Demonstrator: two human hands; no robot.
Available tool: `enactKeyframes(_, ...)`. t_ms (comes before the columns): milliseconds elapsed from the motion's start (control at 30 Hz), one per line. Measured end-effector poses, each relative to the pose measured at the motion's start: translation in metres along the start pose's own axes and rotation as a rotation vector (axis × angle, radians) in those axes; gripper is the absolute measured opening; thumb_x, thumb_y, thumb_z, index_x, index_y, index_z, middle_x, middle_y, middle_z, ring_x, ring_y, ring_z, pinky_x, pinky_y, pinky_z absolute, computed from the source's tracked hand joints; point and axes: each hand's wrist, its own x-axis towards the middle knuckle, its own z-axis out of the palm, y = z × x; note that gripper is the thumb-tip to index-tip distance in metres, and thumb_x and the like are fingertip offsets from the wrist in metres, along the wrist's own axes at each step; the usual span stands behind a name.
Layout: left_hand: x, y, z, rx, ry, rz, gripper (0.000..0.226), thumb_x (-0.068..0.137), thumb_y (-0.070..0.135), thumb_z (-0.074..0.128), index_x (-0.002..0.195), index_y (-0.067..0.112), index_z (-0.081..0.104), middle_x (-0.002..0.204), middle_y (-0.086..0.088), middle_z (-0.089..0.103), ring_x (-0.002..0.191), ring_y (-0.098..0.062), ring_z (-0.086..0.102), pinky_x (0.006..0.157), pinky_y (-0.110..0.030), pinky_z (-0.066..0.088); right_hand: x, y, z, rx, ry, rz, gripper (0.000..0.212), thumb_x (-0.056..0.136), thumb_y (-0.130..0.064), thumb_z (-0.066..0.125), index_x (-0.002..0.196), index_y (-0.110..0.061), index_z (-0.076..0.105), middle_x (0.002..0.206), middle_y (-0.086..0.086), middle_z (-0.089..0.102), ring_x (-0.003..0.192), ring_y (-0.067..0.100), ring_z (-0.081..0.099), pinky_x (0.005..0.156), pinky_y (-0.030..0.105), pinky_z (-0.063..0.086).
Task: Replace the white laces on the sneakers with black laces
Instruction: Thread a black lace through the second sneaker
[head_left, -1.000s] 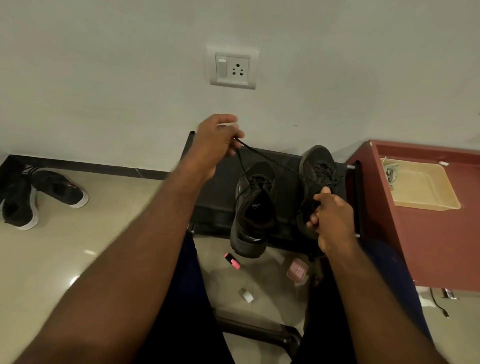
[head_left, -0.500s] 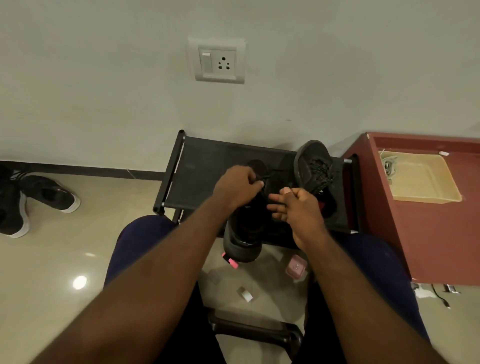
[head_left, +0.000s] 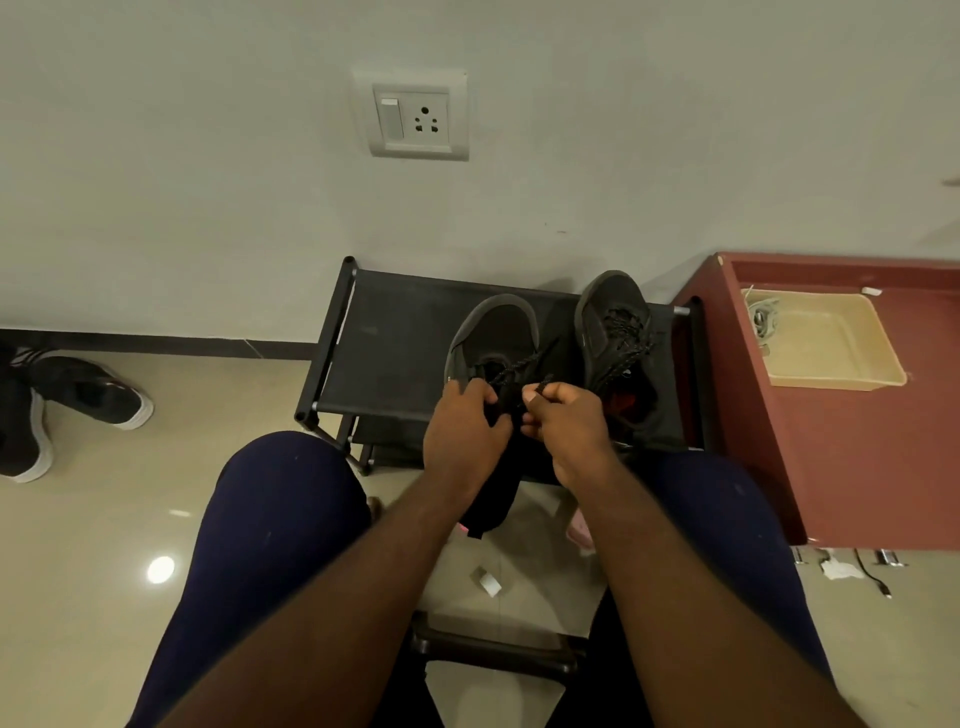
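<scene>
A black sneaker (head_left: 496, 332) is held up between my knees, toe pointing away, in front of a black shoe rack (head_left: 395, 343). My left hand (head_left: 462, 431) grips its left side with fingers at the eyelets. My right hand (head_left: 569, 421) pinches the end of a black lace (head_left: 511, 371) that runs across the tongue. A second black sneaker (head_left: 613, 332), laced in black, leans on the rack at the right. White laces (head_left: 761, 317) lie in a beige tray (head_left: 831, 364).
A dark red table (head_left: 857, 457) carries the tray at the right. Two black shoes with white soles (head_left: 88, 389) lie on the floor at the left. Small bits, a white tag (head_left: 485, 582) and a pink object (head_left: 579, 530), lie on the tiles beneath my hands.
My left hand, which had pulled the lace up and out to the left, came back down to the sneaker. Both hands now meet at the eyelets, and the view tilted downward.
</scene>
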Motion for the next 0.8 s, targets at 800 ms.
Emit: enactKeyframes(800, 0.027, 0.004, 0.016, -0.343, 0.012, -0.299, 0.048, 0.091, 0.044, 0.064, 0.052, 0.017, 0.055, 0.048, 0.004, 0.049, 0.046, -0.015, 0.047, 0.05, -0.027, 0.037, 0.029, -0.009, -0.005, -0.057, 0.009, -0.125, 0.014, 0.093, 0.0, 0.065, 0.086, -0.011, 0.062, 0.081, 0.006, 0.067, 0.072, 0.013, 0.066, 0.067, 0.025, 0.057)
